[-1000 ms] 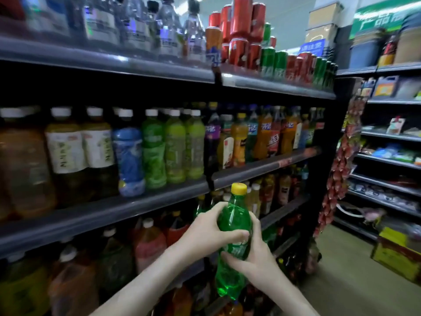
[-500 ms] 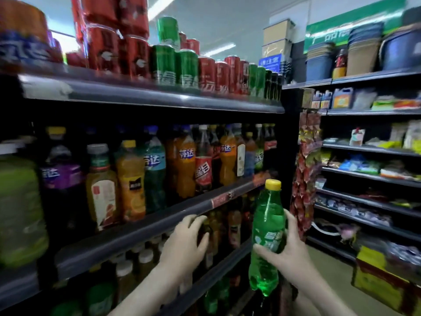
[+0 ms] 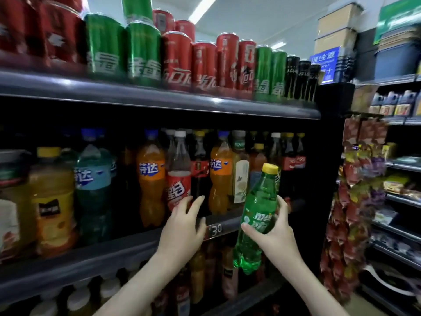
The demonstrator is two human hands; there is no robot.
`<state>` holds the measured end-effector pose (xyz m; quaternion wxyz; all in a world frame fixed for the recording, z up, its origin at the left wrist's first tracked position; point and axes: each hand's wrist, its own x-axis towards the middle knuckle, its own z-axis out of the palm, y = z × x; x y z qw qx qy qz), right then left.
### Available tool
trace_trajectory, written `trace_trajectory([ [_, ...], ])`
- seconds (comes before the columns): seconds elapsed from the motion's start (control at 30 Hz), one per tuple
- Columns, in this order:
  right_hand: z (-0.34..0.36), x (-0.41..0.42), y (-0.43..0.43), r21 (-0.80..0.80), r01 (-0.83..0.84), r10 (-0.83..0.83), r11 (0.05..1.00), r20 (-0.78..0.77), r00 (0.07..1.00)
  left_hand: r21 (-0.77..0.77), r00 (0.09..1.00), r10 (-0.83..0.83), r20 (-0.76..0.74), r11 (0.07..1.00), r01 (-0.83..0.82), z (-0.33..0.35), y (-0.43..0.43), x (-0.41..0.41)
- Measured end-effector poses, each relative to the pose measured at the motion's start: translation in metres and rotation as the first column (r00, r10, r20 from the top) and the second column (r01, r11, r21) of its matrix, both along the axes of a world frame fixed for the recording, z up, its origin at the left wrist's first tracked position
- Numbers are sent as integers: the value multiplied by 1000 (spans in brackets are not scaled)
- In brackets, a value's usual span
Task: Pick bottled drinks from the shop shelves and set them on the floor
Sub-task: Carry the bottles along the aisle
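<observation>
**Second pick under way, first bottle in hand**

Since half a second ago the left hand (image 3: 182, 226) is lifted from below the grey metal shelf lip (image 3: 114, 254) to the bottle row above it. The green plastic soda bottle with a yellow cap (image 3: 259, 201) is raised with the right hand (image 3: 273, 236).

The green bottle is gripped round its label by the right hand, thumb in front, fingers behind. It is held in the air in front of the right end of the shelf, cap tilted up and to the right. It is not yet set on the floor, which is not clearly shown.

The left hand is spread, nothing held. Fingertips are placed at the lower part of the clear bottle with a red label (image 3: 178, 183) and the dark cola bottle (image 3: 199, 169). Contact cannot be told.

Step judged: a second bottle is being reached for. Next, one bottle has to be closed on by the fingers, lifted over the lip and drawn out.

The row is tightly packed, with the orange soda bottle (image 3: 219, 179) just beside the target, so neighbours may be knocked. Headroom under the upper shelf of red and green cans (image 3: 145, 53) is limited. Hanging snack packets (image 3: 355, 201) crowd the right side. Open room is left towards the person.
</observation>
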<state>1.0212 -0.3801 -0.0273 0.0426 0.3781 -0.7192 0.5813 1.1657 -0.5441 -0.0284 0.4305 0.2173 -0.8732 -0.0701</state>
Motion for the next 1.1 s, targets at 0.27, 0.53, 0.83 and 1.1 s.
trace_trajectory([
  [0.27, 24, -92, -4, -25, 37, -38, 999, -46, 998, -334, 990, 126, -70, 932, -142, 48, 9, -111],
  [0.53, 34, -175, 1, -51, -87, 80, 995, -131, 988, -357, 857, 515, -39, 794, -493, 95, 9, -197],
  [0.83, 26, -223, -5, -81, -217, 200, 973, -181, 963, -188, 823, 555, -123, 801, -569, 104, 12, -223],
  [1.1, 20, -222, -10, -166, -295, 261, 941, -198, 945, -305, 940, 36, -340, 941, -147, 63, 35, -193],
])
